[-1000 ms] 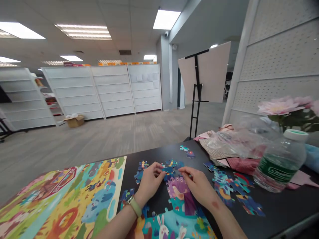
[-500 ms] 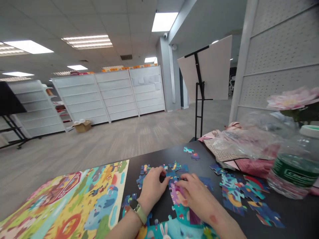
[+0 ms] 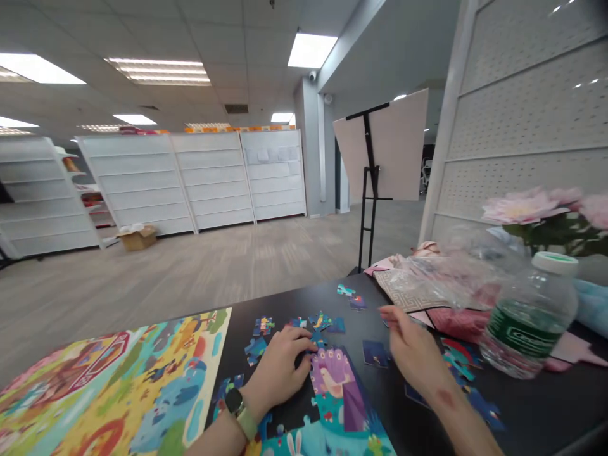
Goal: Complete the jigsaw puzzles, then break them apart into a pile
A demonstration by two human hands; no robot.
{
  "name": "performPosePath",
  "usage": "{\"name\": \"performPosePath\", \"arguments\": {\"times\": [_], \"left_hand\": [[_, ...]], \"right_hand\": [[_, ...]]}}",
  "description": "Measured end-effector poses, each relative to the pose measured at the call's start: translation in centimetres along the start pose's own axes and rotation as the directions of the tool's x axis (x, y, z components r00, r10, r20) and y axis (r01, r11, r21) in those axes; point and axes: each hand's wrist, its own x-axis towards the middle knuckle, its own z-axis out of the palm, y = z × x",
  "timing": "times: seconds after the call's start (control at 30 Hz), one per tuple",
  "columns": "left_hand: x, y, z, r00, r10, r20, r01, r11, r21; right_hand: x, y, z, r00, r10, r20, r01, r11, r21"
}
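Hands [image 3: 280,361] [image 3: 412,348] have parted, baring tabletop [image 3: 401,418] along the puzzle's [image 3: 338,405] right edge.

You've a watch [image 3: 240,410] on your left wrist [image 3: 256,396]; dark glossy face [image 3: 234,400], squarish, rounded corners; pale green band [image 3: 247,423], smooth, fairly wide; your left hand [image 3: 282,362] and right hand [image 3: 414,349] bare; your right forearm [image 3: 463,425] bare too, with a small roundish mark [image 3: 445,398] near the wrist.
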Motion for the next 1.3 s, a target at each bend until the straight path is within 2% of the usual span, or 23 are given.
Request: {"name": "performPosePath", "arguments": {"times": [0.1, 0.2, 0.3, 0.4, 0.53, 0.67, 0.8, 0.97, 1.1, 1.3], "left_hand": [[-0.1, -0.3, 0.3, 1.000, 0.023, -0.012, -0.023, 0.999, 0.046], [-0.3, -0.8, 0.7, 0.999, 0.044, -0.015, -0.042, 0.995, 0.089], [-0.6, -1.4, 0.9, 0.998, 0.067, 0.018, -0.068, 0.989, 0.133], [-0.7, -1.6, 0.5, 0.991, 0.098, 0.091, -0.113, 0.979, 0.171], [-0.9, -1.2, -0.4, 0.967, 0.145, 0.209, -0.186, 0.963, 0.195], [-1.3, -1.1, -0.6, 0.963, 0.155, 0.222, -0.198, 0.962, 0.187], [-1.6, -1.0, -0.7, 0.959, 0.106, 0.262, -0.167, 0.960, 0.223], [-1.5, -0.4, -1.0, 0.966, 0.093, 0.243, -0.145, 0.967, 0.207], [-1.6, -0.6, -0.7, 0.976, 0.087, 0.201, -0.122, 0.978, 0.171], [-1.5, -0.3, -0.8, 0.980, 0.107, 0.169, -0.134, 0.978, 0.161]], "right_hand": [[0.8, 3.5, -4.3, 0.986, 0.149, -0.071, -0.155, 0.984, -0.091], [0.4, 6.5, -7.9, 0.964, 0.267, -0.004, -0.261, 0.938, -0.228], [-0.7, 8.2, -9.8, 0.949, 0.310, 0.054, -0.281, 0.912, -0.299], [-1.7, 8.7, -10.1, 0.948, 0.299, 0.113, -0.250, 0.914, -0.318], [-2.4, 8.0, -9.2, 0.949, 0.275, 0.151, -0.212, 0.917, -0.337], [-2.3, 7.7, -8.2, 0.951, 0.277, 0.136, -0.215, 0.910, -0.353], [-1.5, 7.7, -7.4, 0.951, 0.287, 0.116, -0.232, 0.908, -0.349], [-1.3, 7.3, -8.5, 0.962, 0.251, 0.108, -0.200, 0.917, -0.346], [-3.1, 7.3, -10.1, 0.942, 0.241, 0.234, -0.152, 0.927, -0.343], [-5.4, 7.7, -9.5, 0.927, 0.243, 0.287, -0.135, 0.928, -0.348]]}}
